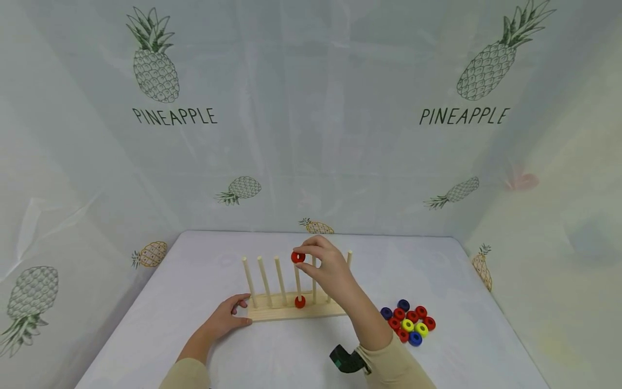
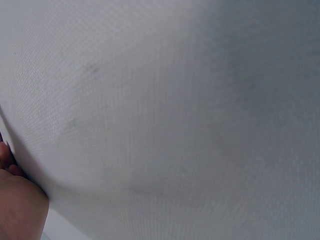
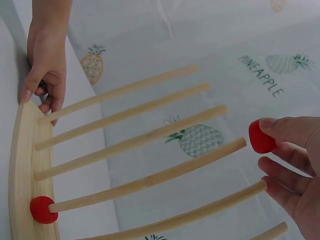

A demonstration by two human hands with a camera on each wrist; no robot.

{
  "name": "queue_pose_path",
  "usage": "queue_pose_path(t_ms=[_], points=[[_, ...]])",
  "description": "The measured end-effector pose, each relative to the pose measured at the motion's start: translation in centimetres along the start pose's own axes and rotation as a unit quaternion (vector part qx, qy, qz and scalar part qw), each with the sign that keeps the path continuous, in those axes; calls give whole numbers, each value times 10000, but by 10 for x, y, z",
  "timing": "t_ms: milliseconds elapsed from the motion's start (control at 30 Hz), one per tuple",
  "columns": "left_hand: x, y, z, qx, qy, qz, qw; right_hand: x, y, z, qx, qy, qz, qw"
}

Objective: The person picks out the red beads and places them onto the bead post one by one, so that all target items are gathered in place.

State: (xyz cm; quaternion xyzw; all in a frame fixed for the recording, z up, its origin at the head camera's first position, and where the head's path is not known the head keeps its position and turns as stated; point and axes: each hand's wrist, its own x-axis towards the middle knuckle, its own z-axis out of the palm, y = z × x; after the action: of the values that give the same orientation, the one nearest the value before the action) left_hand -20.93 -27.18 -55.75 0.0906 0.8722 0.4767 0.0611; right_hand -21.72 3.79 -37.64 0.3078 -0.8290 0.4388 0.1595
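Observation:
My right hand (image 1: 332, 270) pinches a red ring (image 3: 261, 137) between thumb and fingers. In the right wrist view that ring sits just off the tip of the fourth wooden peg (image 3: 165, 175) from the left. Another red ring (image 1: 300, 305) encircles the same peg down at the base. My left hand (image 1: 225, 319) grips the left end of the wooden peg board (image 1: 272, 314), thumb at the front edge and fingers round the back. Only part of the left hand shows in the left wrist view, which is mostly white cloth. My right hand and forearm partly hide the rightmost pegs.
Right of the board, several loose rings lie grouped on the white table (image 1: 476, 324): red (image 1: 429, 328), blue (image 1: 415, 343) and yellow (image 1: 425, 333). A pineapple-print curtain (image 1: 311, 151) stands behind the table. A dark device (image 1: 346, 360) is strapped at my right wrist.

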Motion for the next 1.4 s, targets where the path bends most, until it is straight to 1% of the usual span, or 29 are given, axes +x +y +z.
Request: queue_pose_path(t_ms=[167, 300, 400, 500, 667, 867, 1067, 1200, 1400], points=[[-1, 2, 0, -12, -27, 10, 10000, 4, 3, 3, -320, 13, -35, 9995], [0, 1, -1, 35, -8, 38, 10000, 6, 6, 4, -589, 16, -161, 9981], [0, 0, -1, 48, 8, 51, 10000, 8, 8, 5, -722, 32, -292, 9970], [0, 0, -1, 21, -8, 68, 10000, 8, 8, 5, -753, 40, -337, 9966], [-1, 1, -1, -49, -43, 77, 9999, 10, 6, 3, -687, -119, -99, 9975], [-1, 1, -1, -24, -23, 58, 10000, 12, 5, 2, -412, -416, 235, 9980], [-1, 1, -1, 10, 3, 29, 10000, 15, 5, 1, -369, -545, 340, 9973], [-1, 1, -1, 49, 4, 45, 10000, 17, 4, 0, -309, -647, 493, 9962], [0, 0, 0, 98, 11, 18, 10000, 20, 3, -1, -265, -675, 688, 9950]])
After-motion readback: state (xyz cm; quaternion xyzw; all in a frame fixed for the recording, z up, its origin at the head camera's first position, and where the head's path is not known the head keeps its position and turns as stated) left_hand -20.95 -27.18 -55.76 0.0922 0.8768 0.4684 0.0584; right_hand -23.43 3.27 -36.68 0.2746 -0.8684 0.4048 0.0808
